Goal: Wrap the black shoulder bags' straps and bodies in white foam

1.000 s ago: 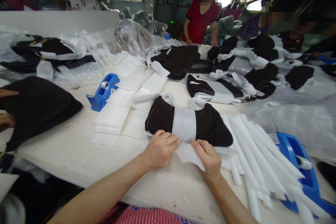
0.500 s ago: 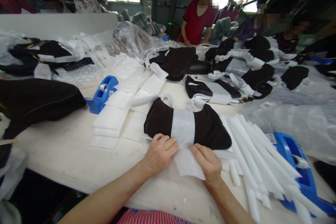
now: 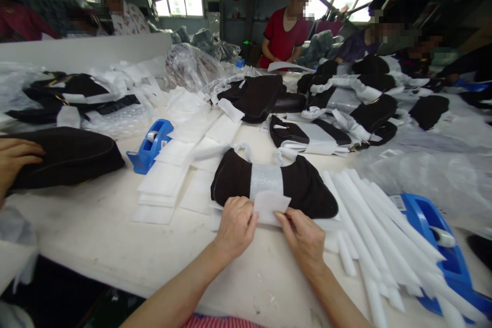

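A dark brown handbag (image 3: 309,187) lies on the table in front of me, its handle wrapped in white foam. Round its middle runs a pale band of foam sheet (image 3: 266,180). The white foam flap (image 3: 271,204) at the near edge is folded up over the band. My left hand (image 3: 237,223) grips the flap's left side, fingers curled against the bag. On the right, my right hand (image 3: 303,233) pinches the flap's corner between thumb and fingers.
White foam sheets (image 3: 163,179) lie left of the bag beside a blue tape dispenser (image 3: 150,146). Rolled foam strips (image 3: 369,225) and another blue dispenser (image 3: 442,246) are at right. Another person's hand (image 3: 19,161) rests on a dark bag (image 3: 73,156). Wrapped bags (image 3: 253,95) lie farther back.
The foam flap, which hung toward me, is now turned up over the bag's band, with both hands still at it. Another person's hand has appeared on the dark bag at left.
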A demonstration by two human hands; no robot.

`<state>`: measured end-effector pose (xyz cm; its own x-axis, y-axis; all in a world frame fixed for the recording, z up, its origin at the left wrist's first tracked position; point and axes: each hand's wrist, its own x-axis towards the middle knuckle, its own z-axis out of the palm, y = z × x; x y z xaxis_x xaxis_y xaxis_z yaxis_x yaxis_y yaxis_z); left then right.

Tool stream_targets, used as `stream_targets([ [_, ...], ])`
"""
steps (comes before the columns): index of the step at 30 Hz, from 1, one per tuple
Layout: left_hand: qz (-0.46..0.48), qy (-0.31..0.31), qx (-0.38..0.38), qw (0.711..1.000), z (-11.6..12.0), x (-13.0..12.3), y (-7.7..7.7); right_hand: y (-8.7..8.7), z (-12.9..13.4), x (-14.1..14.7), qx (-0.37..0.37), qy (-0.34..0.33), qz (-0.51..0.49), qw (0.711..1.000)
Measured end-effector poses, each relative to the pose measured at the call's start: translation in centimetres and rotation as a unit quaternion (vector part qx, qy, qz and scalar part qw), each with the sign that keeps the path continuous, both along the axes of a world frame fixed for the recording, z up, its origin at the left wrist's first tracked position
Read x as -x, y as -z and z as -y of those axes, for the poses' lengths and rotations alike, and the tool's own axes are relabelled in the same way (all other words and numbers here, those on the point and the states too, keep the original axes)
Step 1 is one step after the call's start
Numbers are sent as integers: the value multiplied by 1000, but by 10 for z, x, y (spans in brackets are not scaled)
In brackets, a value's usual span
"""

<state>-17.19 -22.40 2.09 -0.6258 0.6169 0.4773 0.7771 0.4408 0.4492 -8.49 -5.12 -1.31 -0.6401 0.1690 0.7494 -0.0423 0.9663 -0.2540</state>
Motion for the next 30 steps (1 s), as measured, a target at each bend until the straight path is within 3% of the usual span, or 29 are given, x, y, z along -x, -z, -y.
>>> stream_targets([
  [6, 62, -69, 86, 992, -11, 5, -8, 2, 1, 5, 61, 6, -29, 998],
  [13, 190, -100, 93, 972, -16, 14, -27, -5, 1, 5, -95, 30, 16, 995],
  [18, 205, -119, 90, 967, -17, 17, -29, -3, -1, 5, -107, 15, 31, 994],
  [21, 130, -113, 107, 979, -17, 13, -24, -3, -1, 6, -98, 12, 32, 995],
  [24, -59, -95, 131, 985, -19, 9, -16, -5, 0, 8, -92, 0, 32, 995],
  [27, -233, -61, 117, 963, -24, 8, -8, -7, 0, 10, -86, -1, 30, 996],
  [30, -300, -8, 127, 946, -32, 13, -3, -8, 0, 13, -79, 6, 30, 996],
])
